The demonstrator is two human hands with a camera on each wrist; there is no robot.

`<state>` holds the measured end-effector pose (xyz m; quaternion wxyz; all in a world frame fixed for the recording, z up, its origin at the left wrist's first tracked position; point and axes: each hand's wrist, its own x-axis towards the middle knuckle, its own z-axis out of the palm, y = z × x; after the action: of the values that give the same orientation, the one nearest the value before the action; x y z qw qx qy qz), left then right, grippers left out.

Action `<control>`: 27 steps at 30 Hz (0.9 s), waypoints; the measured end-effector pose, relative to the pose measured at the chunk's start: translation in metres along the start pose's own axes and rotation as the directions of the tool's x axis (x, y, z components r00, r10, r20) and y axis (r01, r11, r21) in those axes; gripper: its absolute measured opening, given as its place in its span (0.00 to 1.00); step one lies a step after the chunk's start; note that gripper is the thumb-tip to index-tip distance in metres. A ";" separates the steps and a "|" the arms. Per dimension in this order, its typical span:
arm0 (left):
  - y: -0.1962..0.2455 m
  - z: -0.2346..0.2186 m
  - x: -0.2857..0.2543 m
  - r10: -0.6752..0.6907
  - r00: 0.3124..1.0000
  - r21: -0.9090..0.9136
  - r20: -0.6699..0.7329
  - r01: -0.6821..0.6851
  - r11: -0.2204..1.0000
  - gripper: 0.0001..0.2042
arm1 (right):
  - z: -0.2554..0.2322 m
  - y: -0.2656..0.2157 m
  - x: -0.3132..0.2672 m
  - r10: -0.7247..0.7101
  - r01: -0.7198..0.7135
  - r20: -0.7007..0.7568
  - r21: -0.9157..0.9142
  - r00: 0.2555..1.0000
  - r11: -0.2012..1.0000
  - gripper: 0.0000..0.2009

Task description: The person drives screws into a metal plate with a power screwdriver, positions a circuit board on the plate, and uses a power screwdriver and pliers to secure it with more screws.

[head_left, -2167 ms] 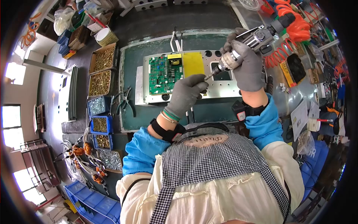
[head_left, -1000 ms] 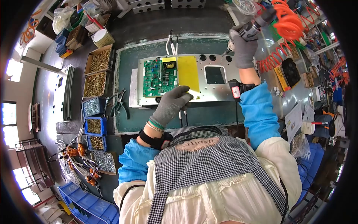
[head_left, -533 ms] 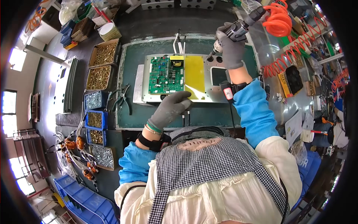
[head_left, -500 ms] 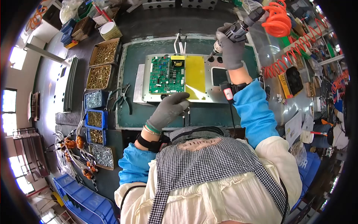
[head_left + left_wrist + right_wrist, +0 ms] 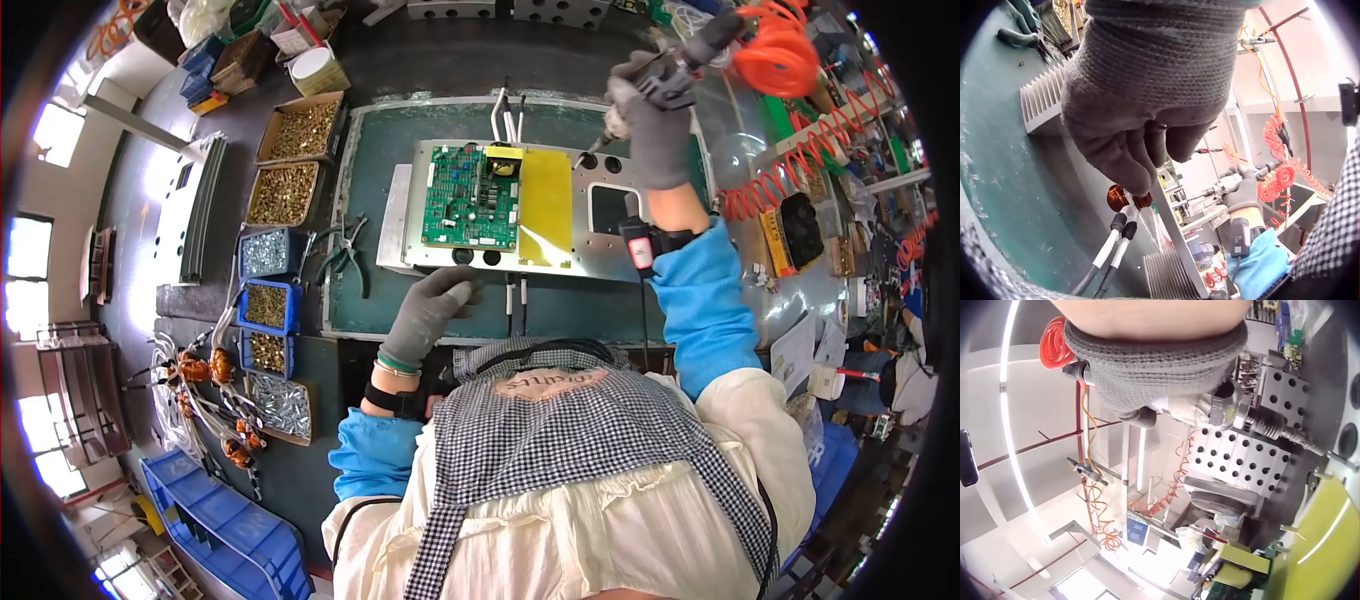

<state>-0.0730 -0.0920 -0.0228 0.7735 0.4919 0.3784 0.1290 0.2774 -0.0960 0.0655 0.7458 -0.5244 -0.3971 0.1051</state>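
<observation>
In the head view, a metal chassis plate carries a green circuit board and a yellow sheet. My right hand grips a pneumatic screwdriver, its bit angled down at the plate's far edge, beside the dark round holes. In the right wrist view, the screwdriver's front end points towards the plate near the yellow sheet. My gloved left hand hovers by the plate's near edge, fingers loosely bent; the left wrist view shows the same hand with no object clearly held.
Pliers lie left of the plate. Farther left stand trays of brass parts and blue bins of small hardware. Wired copper coils lie at the front left. A red coiled hose hangs at the right.
My left hand has left the screwdriver bit, crossed to the plate's near edge, and drawn back towards my body. My right hand has carried the screwdriver from the plate's middle to its far edge.
</observation>
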 end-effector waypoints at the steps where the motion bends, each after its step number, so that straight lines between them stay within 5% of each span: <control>1: -0.002 -0.003 -0.001 -0.013 1.000 0.011 -0.006 0.013 1.000 0.19 | -0.010 -0.017 0.005 0.055 -0.055 0.011 0.063 0.998 0.996 0.18; 5: -0.027 -0.028 -0.005 -0.050 0.991 0.014 -0.121 0.052 0.999 0.19 | -0.072 -0.068 0.019 0.148 -0.149 -0.035 -0.023 0.988 0.989 0.09; 8: -0.052 -0.050 -0.013 -0.090 0.967 -0.055 -0.239 0.079 0.995 0.19 | -0.148 -0.049 0.009 0.208 -0.253 -0.191 -0.255 0.959 0.933 0.16; 12: -0.076 -0.065 -0.026 -0.118 0.937 -0.259 -0.328 0.031 0.965 0.22 | -0.231 0.026 -0.052 0.565 -0.659 -0.387 -0.172 0.729 0.732 0.24; 13: -0.080 -0.067 -0.030 -0.126 0.932 -0.274 -0.341 0.030 0.961 0.22 | -0.249 0.032 -0.066 0.692 -0.742 -0.272 -0.179 0.669 0.646 0.19; 18: -0.109 -0.085 -0.044 -0.136 0.920 -0.271 -0.368 0.034 0.962 0.22 | -0.367 0.164 -0.100 0.752 -0.826 -0.365 -0.373 0.550 0.423 0.16; 21: -0.108 -0.080 -0.066 -0.187 0.866 -0.282 -0.463 0.057 0.958 0.21 | -0.405 0.217 -0.087 0.902 -0.878 0.011 -0.227 0.431 0.422 0.20; 22: -0.112 -0.079 -0.075 -0.200 0.855 -0.305 -0.479 0.052 0.951 0.21 | -0.406 0.221 -0.082 0.897 -0.819 0.018 -0.399 0.442 0.412 0.20; 23: -0.120 -0.078 -0.086 -0.210 0.837 -0.323 -0.505 0.043 0.945 0.23 | -0.365 0.189 -0.086 0.744 -0.235 0.031 -0.939 0.668 0.251 0.24; 24: -0.128 -0.077 -0.094 -0.213 0.822 -0.336 -0.528 0.028 0.941 0.24 | -0.397 0.218 -0.085 0.873 -0.758 0.072 -0.467 0.482 0.456 0.19; 27: -0.143 -0.073 -0.124 -0.155 0.836 -0.555 -0.527 -0.200 0.808 0.32 | -0.376 0.169 -0.041 0.464 -0.393 -0.217 -0.859 0.859 0.327 0.19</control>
<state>-0.2336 -0.1837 -0.1054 0.7436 0.1738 0.5186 0.3847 0.5580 -0.3097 -0.1508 0.2946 -0.9133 -0.2649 0.0946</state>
